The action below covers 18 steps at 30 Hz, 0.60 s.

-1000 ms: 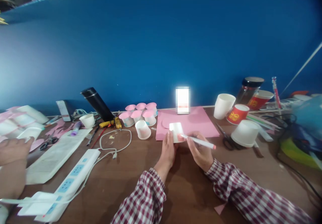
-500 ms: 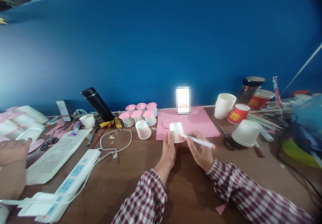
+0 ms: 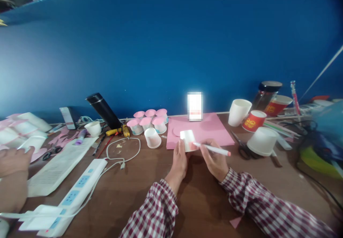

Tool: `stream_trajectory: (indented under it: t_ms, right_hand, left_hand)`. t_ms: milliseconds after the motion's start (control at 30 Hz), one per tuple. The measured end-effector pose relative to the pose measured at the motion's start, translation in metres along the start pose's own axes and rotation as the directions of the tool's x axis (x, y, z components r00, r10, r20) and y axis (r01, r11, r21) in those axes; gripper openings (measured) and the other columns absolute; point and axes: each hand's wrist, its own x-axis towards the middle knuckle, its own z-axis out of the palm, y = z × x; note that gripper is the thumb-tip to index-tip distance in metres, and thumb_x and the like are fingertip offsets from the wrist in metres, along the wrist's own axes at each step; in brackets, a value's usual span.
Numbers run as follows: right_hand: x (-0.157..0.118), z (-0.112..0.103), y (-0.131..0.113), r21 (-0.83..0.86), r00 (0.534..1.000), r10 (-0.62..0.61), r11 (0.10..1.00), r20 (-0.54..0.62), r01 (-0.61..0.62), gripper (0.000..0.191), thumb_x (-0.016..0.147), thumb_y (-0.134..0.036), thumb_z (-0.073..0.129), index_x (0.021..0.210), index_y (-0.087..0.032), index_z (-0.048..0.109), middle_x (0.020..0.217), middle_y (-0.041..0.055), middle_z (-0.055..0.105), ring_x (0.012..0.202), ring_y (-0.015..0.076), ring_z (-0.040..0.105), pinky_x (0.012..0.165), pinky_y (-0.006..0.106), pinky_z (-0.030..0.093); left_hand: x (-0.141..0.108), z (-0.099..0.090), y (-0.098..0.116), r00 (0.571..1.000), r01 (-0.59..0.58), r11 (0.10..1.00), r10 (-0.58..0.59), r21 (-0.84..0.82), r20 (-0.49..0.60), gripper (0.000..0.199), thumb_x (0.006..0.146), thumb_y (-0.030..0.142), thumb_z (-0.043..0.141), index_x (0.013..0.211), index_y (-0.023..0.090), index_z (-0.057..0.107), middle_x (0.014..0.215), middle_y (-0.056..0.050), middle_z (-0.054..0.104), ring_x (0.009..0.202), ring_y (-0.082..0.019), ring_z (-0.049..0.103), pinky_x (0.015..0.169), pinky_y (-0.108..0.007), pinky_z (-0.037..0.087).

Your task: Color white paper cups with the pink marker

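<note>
My left hand (image 3: 180,159) is closed round a white paper cup (image 3: 187,138), tilted on its side above the table. A pink-red coloured patch shows on the cup's wall. Between the fingers of my right hand (image 3: 215,161) is a white marker pen (image 3: 218,150) with a pinkish end; its tip meets the cup's side at the patch. Behind the cup lies pink paper (image 3: 211,129). Left of my hands stands another white paper cup (image 3: 152,138) with faint pink on it, in front of several small cups with pink tops (image 3: 147,123).
A power strip (image 3: 73,195) and a white cable (image 3: 139,143) lie at left, near another person's hand (image 3: 16,163). At right are scissors (image 3: 243,150), an upturned white cup (image 3: 262,141), a red cup (image 3: 254,121) and stacked white cups (image 3: 239,113). A black flask (image 3: 103,109) leans at the back.
The marker in my right hand has shifted slightly right along the cup. The pink-red patch on the cup looks larger. My left hand keeps its hold.
</note>
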Motion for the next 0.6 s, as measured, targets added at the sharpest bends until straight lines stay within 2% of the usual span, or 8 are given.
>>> stream_trajectory:
  t_ms: [133,400,600]
  right_hand:
    - [-0.0002,-0.0006,-0.0018,-0.014,1.000,-0.014,1.000,0.020,0.014,0.016,0.092,-0.035,0.052,0.087,-0.020,0.057,0.075,0.0033,0.066,0.067,0.0168,0.064,0.061,0.029,0.053]
    - [-0.0010,-0.0001,-0.0012,0.005,0.999,-0.001,1.000,0.034,0.001,0.016,0.091,-0.035,0.053,0.087,-0.020,0.057,0.075,0.0036,0.066,0.067,0.0170,0.064,0.061,0.029,0.053]
    - [-0.0001,-0.0006,-0.0019,0.008,1.000,-0.004,1.000,0.009,0.004,0.016,0.091,-0.035,0.053,0.088,-0.020,0.057,0.077,0.0040,0.066,0.068,0.0170,0.064,0.062,0.029,0.053]
  left_hand:
    - [-0.0011,0.0009,0.0012,0.999,0.039,0.999,-0.039,-0.003,0.036,0.048,0.082,0.060,0.053,0.107,0.020,0.063,0.106,-0.013,0.068,0.104,-0.029,0.062,0.087,-0.039,0.050]
    - [-0.0009,0.0013,0.0008,0.999,0.031,0.999,-0.030,-0.013,0.040,0.048,0.082,0.060,0.053,0.109,0.020,0.061,0.111,-0.014,0.066,0.104,-0.028,0.062,0.087,-0.037,0.049]
    - [-0.0018,0.0028,0.0033,0.994,0.005,0.999,-0.001,-0.041,0.111,0.045,0.083,0.059,0.052,0.103,0.020,0.060,0.110,-0.012,0.066,0.100,-0.025,0.063,0.083,-0.035,0.051]
